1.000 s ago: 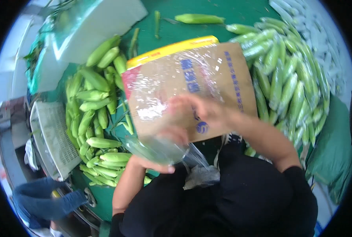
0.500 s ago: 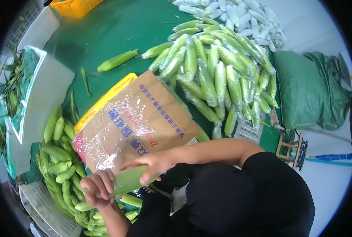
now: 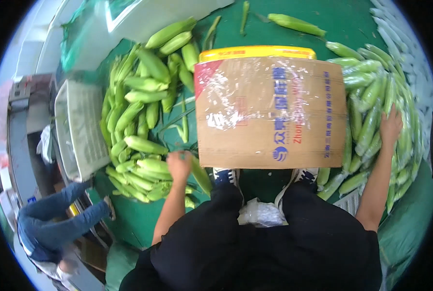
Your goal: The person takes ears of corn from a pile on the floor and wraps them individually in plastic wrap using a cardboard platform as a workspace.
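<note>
My left hand [image 3: 179, 166] is at the near right edge of a heap of unwrapped green ears of corn [image 3: 140, 121]. Its fingers are curled at the top end of an ear of corn [image 3: 200, 175]; the hand partly hides the grip. On the right my right hand [image 3: 391, 127] reaches onto a pile of ears wrapped in clear plastic [image 3: 367, 116]. Its fingers close around the lower end of a wrapped ear [image 3: 390, 96] there. Between my arms stands a brown cardboard box [image 3: 255, 126], its top partly covered with shiny clear film.
A yellow package edge [image 3: 260, 52] shows behind the box. One loose ear [image 3: 296, 24] lies on the green floor [image 3: 270, 39]. Left stand a white crate [image 3: 80, 131] and a person in jeans [image 3: 56, 218]. White-netted pieces [image 3: 391, 34] lie far right; a crumpled plastic bundle [image 3: 262, 213] is between my feet.
The view has turned. Both hands were together on one ear over the box; now they are apart, the left at the unwrapped heap and the right on the wrapped pile.
</note>
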The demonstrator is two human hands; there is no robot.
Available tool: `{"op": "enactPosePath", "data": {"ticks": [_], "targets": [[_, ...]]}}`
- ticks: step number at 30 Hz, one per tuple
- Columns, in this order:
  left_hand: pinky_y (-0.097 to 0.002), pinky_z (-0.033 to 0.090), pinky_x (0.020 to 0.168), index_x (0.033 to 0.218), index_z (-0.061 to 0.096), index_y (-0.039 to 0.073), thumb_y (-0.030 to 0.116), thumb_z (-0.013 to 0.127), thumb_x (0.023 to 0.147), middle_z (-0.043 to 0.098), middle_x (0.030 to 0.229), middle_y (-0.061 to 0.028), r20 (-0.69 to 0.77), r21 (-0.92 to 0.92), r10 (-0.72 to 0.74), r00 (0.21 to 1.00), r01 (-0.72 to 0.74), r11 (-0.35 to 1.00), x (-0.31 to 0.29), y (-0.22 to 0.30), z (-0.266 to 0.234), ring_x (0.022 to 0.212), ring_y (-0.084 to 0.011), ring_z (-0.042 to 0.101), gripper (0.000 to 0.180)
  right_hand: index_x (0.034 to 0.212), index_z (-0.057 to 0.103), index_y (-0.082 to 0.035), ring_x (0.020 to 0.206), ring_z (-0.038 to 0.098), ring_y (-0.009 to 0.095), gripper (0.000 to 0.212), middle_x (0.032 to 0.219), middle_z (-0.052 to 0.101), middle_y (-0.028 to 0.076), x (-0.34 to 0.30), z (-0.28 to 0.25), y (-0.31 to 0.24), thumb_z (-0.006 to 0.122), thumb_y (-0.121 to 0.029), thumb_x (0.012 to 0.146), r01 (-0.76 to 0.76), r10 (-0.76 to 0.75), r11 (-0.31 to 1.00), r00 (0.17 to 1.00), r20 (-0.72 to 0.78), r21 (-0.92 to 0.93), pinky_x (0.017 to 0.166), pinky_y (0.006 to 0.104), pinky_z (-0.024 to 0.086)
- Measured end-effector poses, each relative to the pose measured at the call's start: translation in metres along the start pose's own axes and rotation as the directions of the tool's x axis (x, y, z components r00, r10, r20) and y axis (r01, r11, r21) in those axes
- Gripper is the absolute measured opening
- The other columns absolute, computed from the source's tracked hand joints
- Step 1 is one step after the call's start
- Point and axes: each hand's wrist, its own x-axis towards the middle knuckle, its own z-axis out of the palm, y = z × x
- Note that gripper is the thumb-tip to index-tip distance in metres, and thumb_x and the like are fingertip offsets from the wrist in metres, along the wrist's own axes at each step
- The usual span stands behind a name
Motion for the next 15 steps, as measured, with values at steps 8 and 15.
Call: {"op": "enactPosePath", "data": {"ticks": [8,15], "targets": [[-0.0439,0.049,0.089,0.115,0.051,-0.006,0.031,0.086,0.069,0.065,0.105,-0.0247,0.383,-0.255,-0.568,0.729,0.674,0.694,-0.141,0.041,0.027,0.098,-0.0378,0.064,0.069,0.119,0.066,-0.008,0.133,0.044,0.031,0.031,0.140,0.050,0.013,-0.088,-0.051,-0.095,0.071,-0.017,0.090,0.360,-0.125,0.624,0.922,-0.366,0.694,0.111,0.0417,0.035],[-0.0309,0.051,0.055,0.139,0.033,0.003,0.001,0.069,0.076,0.058,0.096,-0.0132,0.255,-0.840,-0.534,0.806,0.458,0.291,-0.089,0.049,-0.078,0.067,-0.0210,0.060,0.073,0.084,0.067,-0.003,0.082,0.064,0.033,0.042,0.085,0.064,0.016,-0.111,-0.124,-0.157,0.067,-0.045,0.091,0.225,-0.514,0.640,0.836,0.191,0.735,0.072,0.0432,0.050]]}}
